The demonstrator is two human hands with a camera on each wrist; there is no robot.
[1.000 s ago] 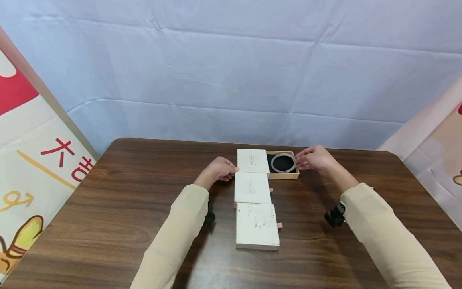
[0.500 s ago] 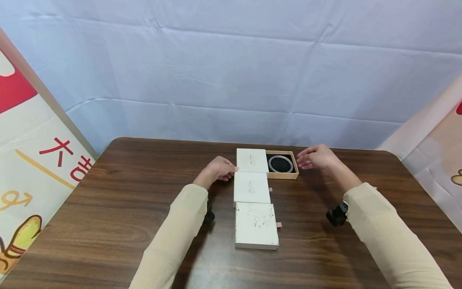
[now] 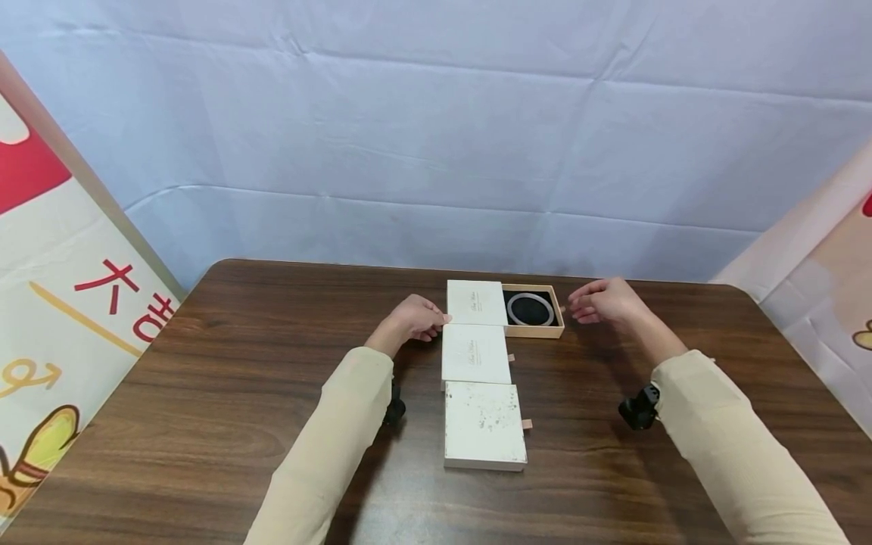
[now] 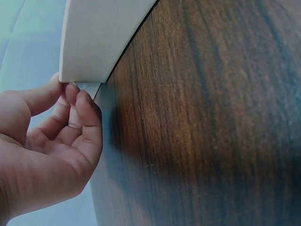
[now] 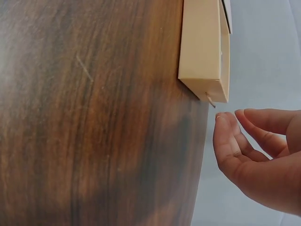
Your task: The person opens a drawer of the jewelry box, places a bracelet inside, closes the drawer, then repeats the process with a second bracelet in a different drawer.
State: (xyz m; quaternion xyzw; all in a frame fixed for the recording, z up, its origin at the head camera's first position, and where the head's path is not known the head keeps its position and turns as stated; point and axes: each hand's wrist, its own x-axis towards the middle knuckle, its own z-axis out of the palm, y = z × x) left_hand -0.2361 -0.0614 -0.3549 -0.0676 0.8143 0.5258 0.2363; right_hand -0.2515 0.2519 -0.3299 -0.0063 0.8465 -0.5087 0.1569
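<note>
A white drawer box (image 3: 474, 302) lies at the back of a row of boxes, with its cream drawer (image 3: 534, 331) pulled out to the right. On the drawer's black lining rests a pale bangle (image 3: 512, 318), lying flat. My left hand (image 3: 415, 316) grips the box's left end near its front corner, thumb and curled fingertips against it in the left wrist view. Just right of the drawer, my right hand (image 3: 608, 301) hovers with loosely bent fingers, holding nothing. In the right wrist view a small pull tab (image 5: 210, 100) sticks out close to those fingertips.
Two more white boxes stand in line toward me, a middle box (image 3: 474, 353) and a speckled front box (image 3: 485, 424), both shut, with pink tabs on their right sides. The brown wooden table (image 3: 286, 378) ends at a pale cloth backdrop (image 3: 381, 136).
The right hand has let go of the bangle and moved to the right, away from the drawer. The bangle has settled flat in the lining. My left hand stays put.
</note>
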